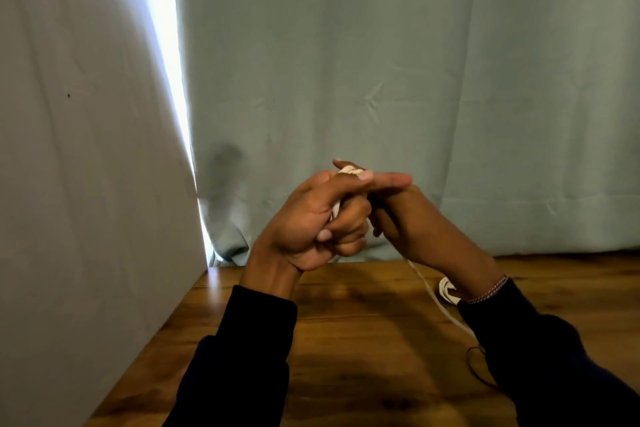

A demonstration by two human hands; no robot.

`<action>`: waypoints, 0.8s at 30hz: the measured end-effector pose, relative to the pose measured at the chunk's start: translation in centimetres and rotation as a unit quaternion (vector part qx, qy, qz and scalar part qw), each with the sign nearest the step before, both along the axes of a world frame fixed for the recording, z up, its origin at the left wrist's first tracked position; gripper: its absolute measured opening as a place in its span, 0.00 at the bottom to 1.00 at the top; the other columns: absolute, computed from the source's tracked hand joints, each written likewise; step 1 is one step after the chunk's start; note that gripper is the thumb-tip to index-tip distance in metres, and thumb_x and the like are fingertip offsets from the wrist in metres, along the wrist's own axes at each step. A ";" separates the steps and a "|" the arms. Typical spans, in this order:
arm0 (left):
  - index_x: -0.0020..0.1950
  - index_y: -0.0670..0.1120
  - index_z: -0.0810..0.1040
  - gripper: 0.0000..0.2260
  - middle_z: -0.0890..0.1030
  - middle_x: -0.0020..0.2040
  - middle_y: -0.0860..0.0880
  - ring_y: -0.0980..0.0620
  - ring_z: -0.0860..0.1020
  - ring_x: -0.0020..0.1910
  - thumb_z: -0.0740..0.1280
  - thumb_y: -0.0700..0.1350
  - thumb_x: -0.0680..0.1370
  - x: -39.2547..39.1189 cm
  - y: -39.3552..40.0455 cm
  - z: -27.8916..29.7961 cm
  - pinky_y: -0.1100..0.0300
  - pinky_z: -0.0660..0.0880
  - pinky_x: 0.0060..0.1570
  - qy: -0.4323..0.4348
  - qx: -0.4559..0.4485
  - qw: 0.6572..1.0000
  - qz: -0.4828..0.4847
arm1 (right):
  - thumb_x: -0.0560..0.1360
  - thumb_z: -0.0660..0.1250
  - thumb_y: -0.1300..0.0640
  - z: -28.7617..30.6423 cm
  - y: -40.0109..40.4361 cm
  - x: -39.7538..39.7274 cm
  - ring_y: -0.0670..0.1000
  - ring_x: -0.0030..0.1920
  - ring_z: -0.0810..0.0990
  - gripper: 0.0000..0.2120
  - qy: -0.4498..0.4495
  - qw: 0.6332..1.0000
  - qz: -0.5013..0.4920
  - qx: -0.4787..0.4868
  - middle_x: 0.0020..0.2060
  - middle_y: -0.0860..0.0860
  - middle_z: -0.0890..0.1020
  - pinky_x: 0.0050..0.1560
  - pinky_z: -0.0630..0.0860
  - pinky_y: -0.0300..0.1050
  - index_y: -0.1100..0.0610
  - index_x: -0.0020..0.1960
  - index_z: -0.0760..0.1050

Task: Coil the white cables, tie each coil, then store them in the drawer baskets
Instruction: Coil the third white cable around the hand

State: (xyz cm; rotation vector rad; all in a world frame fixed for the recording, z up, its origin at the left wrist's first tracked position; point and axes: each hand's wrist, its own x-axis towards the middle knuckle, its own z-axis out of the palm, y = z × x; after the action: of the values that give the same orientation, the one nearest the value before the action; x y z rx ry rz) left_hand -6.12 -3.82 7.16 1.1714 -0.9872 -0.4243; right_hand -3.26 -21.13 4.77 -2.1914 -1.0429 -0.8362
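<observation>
Both hands are raised together above the wooden table (346, 322). My left hand (311, 222) grips a small bundle of white cable (349, 170), its fingers curled round it and the thumb lying on top. Only bits of the bundle show between the fingers. My right hand (412, 218) is pressed against the bundle from the right, fingers reaching over its top. A loose strand of the cable (437, 300) hangs from under that hand down to the table. A second white coil (447, 290) lies on the table, partly hidden behind my right wrist.
A thin dark cord (475, 359) lies on the table by my right sleeve. A pale curtain (381, 80) hangs right behind the table's far edge. A grey-white wall or panel (86, 184) borders the table on the left. No drawer or basket is in view.
</observation>
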 end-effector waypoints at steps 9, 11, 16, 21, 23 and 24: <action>0.70 0.32 0.68 0.24 0.70 0.21 0.49 0.58 0.58 0.18 0.49 0.48 0.83 0.7 -0.3 0.5 0.65 0.58 0.20 0.055 -0.146 0.975 0.156 | 0.86 0.51 0.54 1.1 2.0 -4.7 0.51 0.30 0.80 0.03 0.260 0.951 0.019 -0.165 0.40 0.52 0.82 0.36 0.80 0.42 0.46 0.57 0.61; 0.70 0.32 0.67 0.23 0.80 0.30 0.44 0.57 0.60 0.18 0.48 0.48 0.84 1.0 -0.3 0.4 0.64 0.61 0.22 0.042 -0.144 0.964 0.219 | 0.86 0.52 0.53 1.3 2.0 -5.7 0.49 0.32 0.80 0.04 0.278 0.931 0.011 -0.234 0.40 0.50 0.82 0.35 0.79 0.41 0.48 0.53 0.63; 0.65 0.35 0.67 0.18 0.86 0.43 0.38 0.49 0.72 0.22 0.48 0.48 0.85 1.1 -0.1 0.0 0.60 0.71 0.28 -0.001 -0.106 0.945 0.310 | 0.84 0.58 0.54 1.8 1.5 -7.5 0.46 0.36 0.79 0.08 0.165 0.933 -0.061 -0.312 0.39 0.48 0.81 0.41 0.78 0.45 0.54 0.57 0.75; 0.49 0.41 0.73 0.16 0.86 0.43 0.40 0.47 0.80 0.33 0.49 0.46 0.86 0.3 -0.5 -0.1 0.57 0.77 0.37 -0.034 -0.075 0.955 0.284 | 0.79 0.67 0.53 3.1 0.1 -9.4 0.39 0.40 0.80 0.13 -0.051 0.976 -0.129 -0.170 0.44 0.38 0.82 0.43 0.74 0.32 0.45 0.63 0.77; 0.49 0.38 0.77 0.19 0.85 0.39 0.43 0.47 0.81 0.34 0.51 0.46 0.86 0.3 -0.7 -0.4 0.56 0.78 0.38 -0.031 -0.062 0.960 0.270 | 0.76 0.71 0.55 3.4 -0.4 -9.6 0.37 0.38 0.78 0.16 -0.097 0.980 -0.116 -0.132 0.42 0.37 0.80 0.40 0.75 0.30 0.47 0.62 0.75; 0.51 0.34 0.78 0.21 0.84 0.39 0.42 0.46 0.81 0.35 0.51 0.46 0.86 0.5 -0.8 -0.5 0.56 0.77 0.38 -0.041 -0.042 0.962 0.267 | 0.75 0.73 0.56 3.6 -0.7 -9.4 0.38 0.38 0.77 0.17 -0.115 0.980 -0.108 -0.125 0.42 0.40 0.81 0.40 0.75 0.30 0.49 0.62 0.74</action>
State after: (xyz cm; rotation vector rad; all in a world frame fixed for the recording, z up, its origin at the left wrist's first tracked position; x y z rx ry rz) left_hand -5.64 -4.64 6.69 1.3268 -0.7106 0.0965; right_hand -12.69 -21.85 8.35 -2.4973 -1.0803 -1.1323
